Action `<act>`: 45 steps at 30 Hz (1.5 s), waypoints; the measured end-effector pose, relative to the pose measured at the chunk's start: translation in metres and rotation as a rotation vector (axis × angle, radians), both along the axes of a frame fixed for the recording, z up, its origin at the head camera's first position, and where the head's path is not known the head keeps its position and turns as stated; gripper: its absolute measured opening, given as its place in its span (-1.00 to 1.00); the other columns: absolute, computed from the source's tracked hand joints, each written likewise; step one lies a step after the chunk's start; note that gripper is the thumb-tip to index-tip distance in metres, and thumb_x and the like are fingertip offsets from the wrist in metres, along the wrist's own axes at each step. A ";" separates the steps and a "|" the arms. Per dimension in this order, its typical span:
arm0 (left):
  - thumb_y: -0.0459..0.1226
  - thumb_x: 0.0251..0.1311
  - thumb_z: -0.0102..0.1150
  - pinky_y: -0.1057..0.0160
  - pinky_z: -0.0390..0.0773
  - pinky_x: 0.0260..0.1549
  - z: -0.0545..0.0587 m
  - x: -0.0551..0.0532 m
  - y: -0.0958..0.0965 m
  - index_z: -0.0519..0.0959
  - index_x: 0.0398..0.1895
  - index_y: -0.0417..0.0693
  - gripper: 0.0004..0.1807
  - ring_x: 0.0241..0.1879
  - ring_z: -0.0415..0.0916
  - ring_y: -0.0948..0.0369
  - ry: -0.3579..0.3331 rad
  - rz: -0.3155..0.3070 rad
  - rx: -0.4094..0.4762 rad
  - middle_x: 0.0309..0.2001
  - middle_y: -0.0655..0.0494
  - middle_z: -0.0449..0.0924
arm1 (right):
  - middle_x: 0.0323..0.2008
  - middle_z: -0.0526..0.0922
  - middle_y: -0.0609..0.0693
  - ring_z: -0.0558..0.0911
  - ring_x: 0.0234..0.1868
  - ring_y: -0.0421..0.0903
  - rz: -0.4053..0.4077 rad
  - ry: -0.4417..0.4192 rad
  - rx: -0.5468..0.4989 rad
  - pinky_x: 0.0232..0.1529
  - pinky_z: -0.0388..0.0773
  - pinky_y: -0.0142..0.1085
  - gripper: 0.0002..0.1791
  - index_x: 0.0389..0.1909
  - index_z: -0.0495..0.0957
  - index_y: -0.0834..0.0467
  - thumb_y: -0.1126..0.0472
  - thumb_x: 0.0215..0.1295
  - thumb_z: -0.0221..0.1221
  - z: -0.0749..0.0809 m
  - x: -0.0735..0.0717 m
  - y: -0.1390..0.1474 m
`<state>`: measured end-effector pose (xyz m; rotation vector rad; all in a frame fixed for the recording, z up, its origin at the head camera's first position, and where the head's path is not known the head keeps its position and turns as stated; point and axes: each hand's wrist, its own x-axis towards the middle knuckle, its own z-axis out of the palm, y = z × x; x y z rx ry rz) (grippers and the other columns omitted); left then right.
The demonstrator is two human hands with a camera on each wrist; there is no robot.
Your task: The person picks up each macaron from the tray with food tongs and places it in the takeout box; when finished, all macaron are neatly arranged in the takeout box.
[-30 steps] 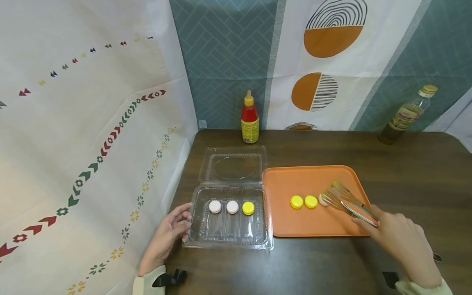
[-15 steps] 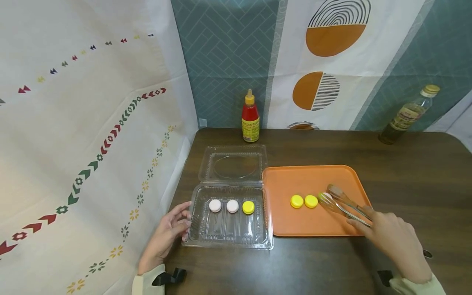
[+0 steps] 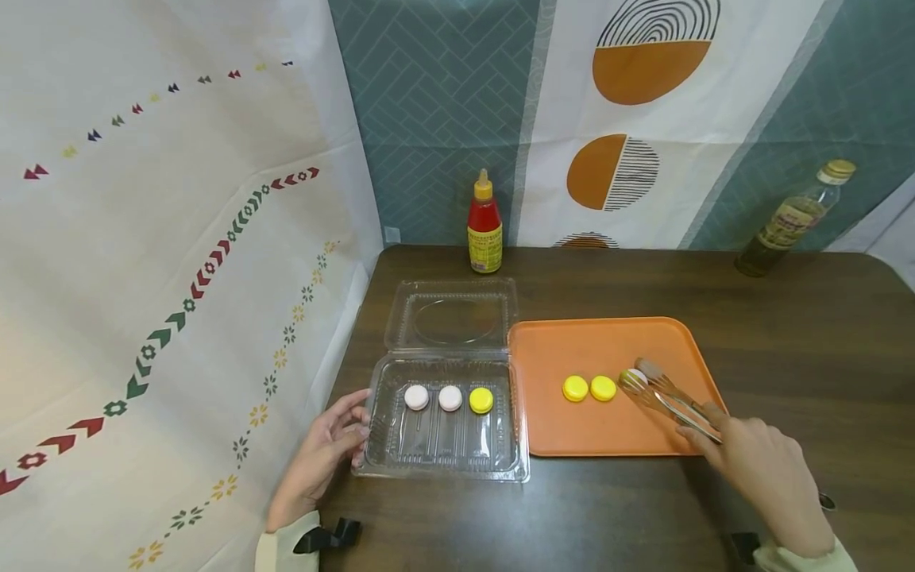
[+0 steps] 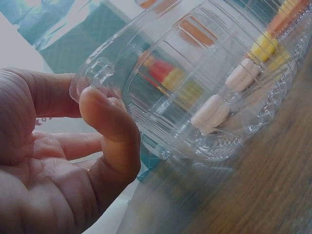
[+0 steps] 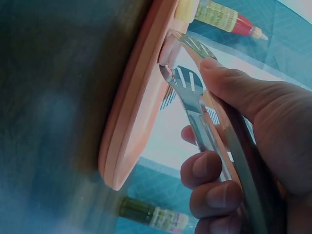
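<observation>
My left hand (image 3: 329,449) pinches the left rim of a clear plastic clamshell box (image 3: 450,461) between thumb and fingers, close up in the left wrist view. In its base two white macarons (image 3: 433,399) and a yellow macaron (image 3: 481,400) sit in a row. My right hand (image 3: 761,469) grips metal serving tongs (image 5: 209,131) with slotted ends. Their tips stand on either side of a white macaron (image 5: 169,51) on the orange tray (image 3: 593,437); in the head view the near tip partly covers it. Two yellow macarons (image 3: 589,388) lie just left of it.
The box's lid (image 3: 452,314) lies open behind its base, and the tray's left edge meets the box's right side. A red sauce bottle (image 3: 485,230) stands at the back of the table (image 3: 593,516). An oil bottle (image 3: 789,218) stands at the back right.
My right hand has shifted slightly left with the tongs, and their tips have come down around the white macaron and drawn closer together. My left hand has stayed at the box rim.
</observation>
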<state>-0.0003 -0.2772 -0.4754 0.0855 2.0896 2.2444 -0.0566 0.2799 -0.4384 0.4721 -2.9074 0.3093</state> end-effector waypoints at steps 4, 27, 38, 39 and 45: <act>-0.62 0.25 0.03 0.45 0.47 -0.65 0.001 0.000 -0.001 0.14 0.40 -0.57 -0.36 -0.50 0.41 0.35 0.001 -0.002 -0.006 -0.20 0.02 0.38 | -0.82 0.11 -0.12 0.16 -0.83 -0.10 0.046 0.157 0.000 -0.90 0.08 -0.27 -0.56 -0.24 0.57 0.16 -0.17 0.29 0.30 -0.004 -0.002 0.002; -0.61 0.25 0.04 0.44 0.47 -0.64 0.000 0.007 0.000 0.10 0.41 -0.60 -0.34 -0.50 0.41 0.34 -0.034 0.008 0.010 -0.19 0.02 0.38 | -0.78 0.08 -0.18 0.14 -0.77 -0.18 0.181 0.202 0.015 -0.83 0.05 -0.34 -0.24 -0.27 0.63 0.16 -0.48 0.34 -0.08 0.029 -0.035 -0.042; -0.61 0.26 0.03 0.46 0.48 -0.63 -0.001 0.005 0.000 0.09 0.41 -0.60 -0.34 -0.49 0.42 0.35 -0.007 -0.020 0.012 -0.18 0.01 0.38 | -0.75 0.06 -0.23 0.08 -0.74 -0.25 0.273 0.232 -0.017 -0.76 0.01 -0.35 -0.10 0.14 0.63 -0.01 -0.51 0.36 -0.45 0.037 -0.043 -0.085; -0.61 0.26 0.03 0.46 0.48 -0.63 -0.001 0.004 0.000 0.09 0.41 -0.60 -0.34 -0.49 0.42 0.34 -0.008 -0.021 0.012 -0.18 0.01 0.38 | -0.76 0.07 -0.22 0.09 -0.74 -0.25 0.278 0.228 -0.015 -0.76 0.03 -0.35 -0.09 0.14 0.64 0.00 -0.51 0.36 -0.45 0.037 -0.044 -0.088; -0.61 0.26 0.02 0.46 0.48 -0.62 0.000 0.001 -0.001 0.08 0.42 -0.59 -0.33 -0.46 0.41 0.34 -0.008 -0.026 0.016 -0.17 0.00 0.37 | -0.75 0.15 -0.21 0.15 -0.74 -0.25 0.304 0.155 0.026 -0.75 0.07 -0.35 -0.20 0.15 0.63 0.06 -0.44 0.38 -0.24 0.039 -0.045 -0.108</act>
